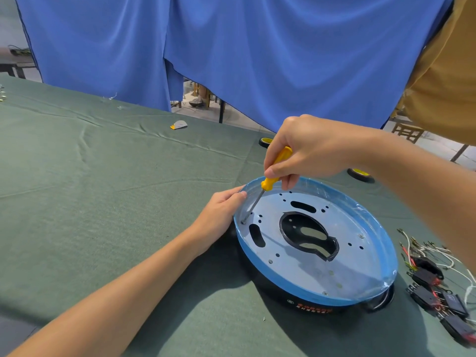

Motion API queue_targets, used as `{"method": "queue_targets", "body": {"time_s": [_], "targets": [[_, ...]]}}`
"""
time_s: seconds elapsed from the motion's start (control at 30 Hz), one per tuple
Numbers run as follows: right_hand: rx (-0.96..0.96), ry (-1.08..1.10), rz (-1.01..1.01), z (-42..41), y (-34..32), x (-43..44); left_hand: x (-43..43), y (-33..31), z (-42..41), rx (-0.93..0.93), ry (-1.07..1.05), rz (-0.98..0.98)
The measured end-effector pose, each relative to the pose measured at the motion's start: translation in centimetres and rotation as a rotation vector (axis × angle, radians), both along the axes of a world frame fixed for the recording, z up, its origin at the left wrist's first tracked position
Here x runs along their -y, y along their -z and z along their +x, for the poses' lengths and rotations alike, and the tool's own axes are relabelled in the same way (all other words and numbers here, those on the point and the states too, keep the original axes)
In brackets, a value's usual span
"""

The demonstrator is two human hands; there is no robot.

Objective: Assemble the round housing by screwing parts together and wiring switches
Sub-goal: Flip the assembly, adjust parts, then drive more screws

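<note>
Head view: round housing (283,282) is laid on the green cloth (108,181) and braced against turning at its left rim by the left hand (221,210), held nearly flat; the yellow screwdriver (271,173) is gripped by the right hand (304,150), tip apparently seated in a screw (243,222).

housing (316,269): glossy metal | screwdriver (273,173): yellow plastic | tablecloth (103,176): matt cloth
</note>
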State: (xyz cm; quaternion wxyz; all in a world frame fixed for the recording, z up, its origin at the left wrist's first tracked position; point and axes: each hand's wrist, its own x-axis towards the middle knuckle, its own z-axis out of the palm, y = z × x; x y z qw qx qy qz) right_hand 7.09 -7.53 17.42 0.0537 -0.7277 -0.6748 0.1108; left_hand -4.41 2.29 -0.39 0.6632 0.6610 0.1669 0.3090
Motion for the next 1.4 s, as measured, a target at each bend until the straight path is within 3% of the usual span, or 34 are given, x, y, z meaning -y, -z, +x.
{"method": "queue_targets", "body": {"time_s": [0.57,0.7,0.97,1.23,1.4], "targets": [[0.3,-0.194,-0.075,-2.6,-1.7,-1.2,-0.2,0.4,0.3,0.039,0.0,0.036],[0.202,-0.084,-0.148,-2.4,-1.1,-1.5,-0.1,0.2,0.2,0.043,-0.008,0.019],[0.356,0.077,-0.334,-4.1,-0.6,-3.9,0.0,0.2,0.3,0.035,-0.007,0.043],[0.649,-0.215,-0.273,-4.6,-0.8,-3.7,0.0,0.4,0.2,0.039,-0.013,0.057],[0.577,-0.34,-0.178,-4.1,-0.7,-3.0,0.0,0.2,0.2,0.043,-0.013,0.059]]}}
